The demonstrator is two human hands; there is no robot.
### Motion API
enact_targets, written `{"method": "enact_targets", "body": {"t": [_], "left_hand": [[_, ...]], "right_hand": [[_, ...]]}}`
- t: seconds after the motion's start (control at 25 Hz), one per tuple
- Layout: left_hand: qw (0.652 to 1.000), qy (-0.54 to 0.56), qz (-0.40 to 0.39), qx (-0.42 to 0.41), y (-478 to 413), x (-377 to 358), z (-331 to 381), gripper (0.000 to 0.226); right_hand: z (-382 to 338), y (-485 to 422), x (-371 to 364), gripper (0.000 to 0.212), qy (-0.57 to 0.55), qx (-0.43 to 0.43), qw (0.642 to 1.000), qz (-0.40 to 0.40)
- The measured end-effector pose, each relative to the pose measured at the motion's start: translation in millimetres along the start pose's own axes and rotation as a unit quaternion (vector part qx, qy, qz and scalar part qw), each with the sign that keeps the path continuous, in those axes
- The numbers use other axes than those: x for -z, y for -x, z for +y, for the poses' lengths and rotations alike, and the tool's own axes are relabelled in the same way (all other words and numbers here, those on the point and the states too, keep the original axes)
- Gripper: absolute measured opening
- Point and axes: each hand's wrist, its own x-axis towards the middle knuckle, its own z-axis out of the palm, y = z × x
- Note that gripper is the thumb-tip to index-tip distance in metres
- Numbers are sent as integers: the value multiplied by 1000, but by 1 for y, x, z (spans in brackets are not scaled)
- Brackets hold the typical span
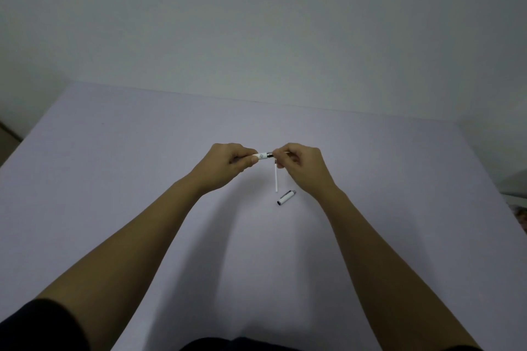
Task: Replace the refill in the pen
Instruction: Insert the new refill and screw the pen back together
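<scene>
My left hand [226, 164] grips a white pen barrel [263, 155] with a silver ring at its right end, held level above the table. My right hand [303, 167] pinches the pen's front part right at that ring; what sits between its fingers is mostly hidden. A thin white refill [276, 178] lies on the table just below the two hands, pointing toward me. The white pen cap [286, 197] with a silver clip lies on the table beside the refill's near end, under my right wrist.
The pale lilac table [142, 179] stretches out on all sides of my hands. A plain white wall stands behind its far edge. Some unclear objects sit past the table's right edge [517, 194].
</scene>
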Motion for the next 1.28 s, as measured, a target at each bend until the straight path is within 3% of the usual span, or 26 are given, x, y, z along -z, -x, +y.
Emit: {"method": "enact_targets", "body": {"t": [0.12, 0.28, 0.44, 0.6, 0.68, 0.76, 0.92, 1.08, 1.28], "left_hand": [[1000, 0, 2, -3, 1, 0, 2, 17], [1000, -2, -5, -6, 1, 0, 3, 18], [1000, -5, 5, -9, 1, 1, 4, 18], [1000, -22, 5, -17, 1, 2, 5, 22], [1000, -21, 9, -17, 1, 3, 5, 21], [1000, -12, 7, -16, 1, 3, 6, 21], [1000, -10, 6, -16, 2, 2, 7, 21], [1000, -15, 6, -13, 2, 3, 7, 19], [1000, -21, 4, -19, 3, 3, 6, 21]], "right_hand": [[-2, 1, 0, 14, -3, 48, 999, 5], [-3, -1, 3, 6, 15, 24, 1000, 5], [-2, 0, 3, 10, 26, 82, 996, 3], [-3, 0, 5, 6, 25, 53, 998, 2], [-4, 1, 4, 17, 39, 95, 995, 1], [-4, 1, 5, 12, 49, 112, 992, 7], [-4, -2, 7, 10, 48, 43, 998, -6], [-6, 0, 5, 14, 58, 108, 992, -1], [-6, -2, 7, 11, 57, 65, 996, -14]]}}
